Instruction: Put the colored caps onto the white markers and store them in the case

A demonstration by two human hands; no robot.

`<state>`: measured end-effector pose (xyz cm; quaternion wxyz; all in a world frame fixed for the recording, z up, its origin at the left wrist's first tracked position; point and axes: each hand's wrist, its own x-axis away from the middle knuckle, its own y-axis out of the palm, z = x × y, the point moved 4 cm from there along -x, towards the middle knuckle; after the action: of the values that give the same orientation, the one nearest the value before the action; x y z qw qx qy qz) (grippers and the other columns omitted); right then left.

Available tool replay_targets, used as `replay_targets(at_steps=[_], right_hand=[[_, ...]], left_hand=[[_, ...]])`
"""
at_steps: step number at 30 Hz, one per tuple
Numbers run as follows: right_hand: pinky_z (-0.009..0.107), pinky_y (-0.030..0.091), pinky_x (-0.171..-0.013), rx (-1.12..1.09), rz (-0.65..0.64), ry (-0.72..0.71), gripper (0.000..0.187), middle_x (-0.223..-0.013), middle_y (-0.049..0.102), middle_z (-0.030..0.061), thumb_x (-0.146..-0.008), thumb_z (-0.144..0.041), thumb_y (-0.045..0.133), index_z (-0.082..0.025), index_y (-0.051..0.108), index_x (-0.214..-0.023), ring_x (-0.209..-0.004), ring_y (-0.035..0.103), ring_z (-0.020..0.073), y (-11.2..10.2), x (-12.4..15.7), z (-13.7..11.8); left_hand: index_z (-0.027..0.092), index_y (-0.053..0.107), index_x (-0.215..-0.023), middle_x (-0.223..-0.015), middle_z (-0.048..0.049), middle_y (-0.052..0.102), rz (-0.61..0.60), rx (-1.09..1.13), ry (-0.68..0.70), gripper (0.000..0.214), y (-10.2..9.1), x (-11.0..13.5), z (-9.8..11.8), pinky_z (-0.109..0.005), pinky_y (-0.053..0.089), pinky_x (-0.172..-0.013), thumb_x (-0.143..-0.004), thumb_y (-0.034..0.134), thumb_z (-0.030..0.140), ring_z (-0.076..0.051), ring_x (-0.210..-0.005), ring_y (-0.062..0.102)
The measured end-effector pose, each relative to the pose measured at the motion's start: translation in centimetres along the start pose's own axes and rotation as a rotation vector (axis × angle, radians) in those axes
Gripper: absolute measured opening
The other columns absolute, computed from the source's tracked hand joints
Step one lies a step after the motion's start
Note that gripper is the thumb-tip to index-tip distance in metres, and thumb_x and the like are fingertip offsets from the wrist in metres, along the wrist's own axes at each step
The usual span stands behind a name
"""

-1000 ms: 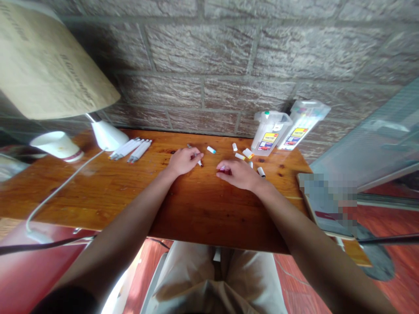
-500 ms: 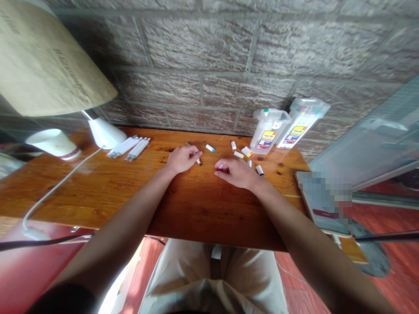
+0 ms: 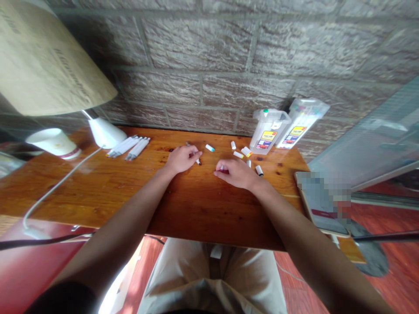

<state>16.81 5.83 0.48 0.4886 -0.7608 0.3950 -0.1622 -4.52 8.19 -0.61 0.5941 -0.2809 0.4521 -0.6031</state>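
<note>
My left hand [image 3: 183, 159] is closed around a white marker [image 3: 198, 159], whose dark tip pokes out to the right of the fingers. Across a short gap, my right hand [image 3: 234, 172] pinches a small pale marker cap [image 3: 222, 167], mostly hidden by the fingers. Between and behind the hands lies a blue-banded cap [image 3: 210, 148]. Around the right hand are several loose caps: a white one [image 3: 233, 145], a yellow-edged one [image 3: 238, 155], an orange-and-yellow one [image 3: 246, 151] and a black-ended one [image 3: 259, 170]. Another [image 3: 249, 163] is partly hidden behind the hand.
Several white markers [image 3: 137, 149] lie at the left beside a lamp [image 3: 104, 131] and a paper cup [image 3: 54, 144]. Two clear plastic marker cases [image 3: 268, 131] stand at the back right, against the brick wall. A tablet-like device [image 3: 322, 205] rests on the table's right edge.
Less of the pinkish part of the cap in my right hand shows now, as the fingers shifted slightly. My left hand and the loose caps stay put.
</note>
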Motion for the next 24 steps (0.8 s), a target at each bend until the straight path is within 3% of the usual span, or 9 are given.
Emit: replay_targets(at_steps=[4, 7, 9, 15, 24], right_hand=[[0.025, 0.041, -0.067, 0.034, 0.004, 0.018, 0.009, -0.078, 0.072, -0.0002, -0.093, -0.029, 0.065, -0.021, 0.068, -0.096, -0.068, 0.063, 0.0138, 0.08, 0.06, -0.01], [0.028, 0.046, -0.074, 0.063, 0.040, 0.072, 0.032, -0.083, 0.075, 0.0024, -0.092, -0.032, 0.068, -0.020, 0.062, -0.121, -0.078, 0.068, 0.0186, 0.04, 0.05, 0.08], [0.030, 0.048, -0.077, 0.068, 0.046, 0.109, 0.041, -0.086, 0.076, 0.0047, -0.092, -0.034, 0.069, -0.017, 0.059, -0.128, -0.082, 0.070, 0.0208, 0.06, 0.01, 0.17], [0.028, 0.049, -0.077, 0.062, 0.019, 0.095, 0.019, -0.086, 0.077, 0.0038, -0.092, -0.033, 0.068, -0.020, 0.070, -0.106, -0.077, 0.070, 0.0177, 0.07, -0.04, 0.09], [0.027, 0.047, -0.073, 0.046, 0.017, 0.057, 0.012, -0.088, 0.077, 0.0029, -0.092, -0.030, 0.067, -0.020, 0.070, -0.099, -0.078, 0.069, 0.0164, 0.05, 0.08, -0.03]], left_hand=[[0.023, 0.070, -0.080, -0.077, -0.0024, 0.073, 0.010, -0.011, 0.010, 0.039, -0.04, -0.02, 0.05, -0.028, 0.037, -0.065, -0.093, 0.048, 0.052, -0.017, -0.071, 0.062], [0.022, 0.071, -0.079, -0.076, -0.0024, 0.073, 0.009, -0.010, 0.009, 0.039, -0.09, 0.01, 0.12, -0.028, 0.037, -0.064, -0.093, 0.048, 0.051, -0.017, -0.069, 0.060], [0.023, 0.071, -0.080, -0.075, -0.0024, 0.073, 0.008, -0.006, 0.007, 0.039, -0.12, 0.04, 0.17, -0.028, 0.037, -0.063, -0.093, 0.048, 0.051, -0.017, -0.068, 0.060], [0.023, 0.072, -0.080, -0.075, -0.0020, 0.073, 0.019, -0.007, 0.016, 0.039, -0.17, 0.07, 0.20, -0.027, 0.036, -0.062, -0.093, 0.049, 0.052, -0.017, -0.068, 0.060], [0.023, 0.071, -0.081, -0.075, -0.0019, 0.072, 0.010, 0.002, 0.006, 0.039, -0.08, 0.00, 0.12, -0.027, 0.036, -0.063, -0.092, 0.048, 0.053, -0.017, -0.068, 0.060]])
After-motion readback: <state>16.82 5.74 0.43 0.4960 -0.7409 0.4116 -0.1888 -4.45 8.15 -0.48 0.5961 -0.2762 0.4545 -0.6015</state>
